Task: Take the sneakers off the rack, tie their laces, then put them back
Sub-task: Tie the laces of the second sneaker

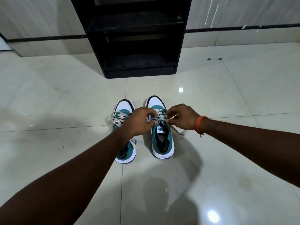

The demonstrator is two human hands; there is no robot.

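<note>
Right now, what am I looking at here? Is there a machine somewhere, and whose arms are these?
No machine: a person wears a camera on the head, looking down at their own bare arms. Two teal and white sneakers stand on the tiled floor before a black shoe rack. The left hand and right hand each pinch the pale laces of the right sneaker, mid-tying. The left sneaker has its laces spread loosely, seemingly untied. An orange band circles the right wrist.
</note>
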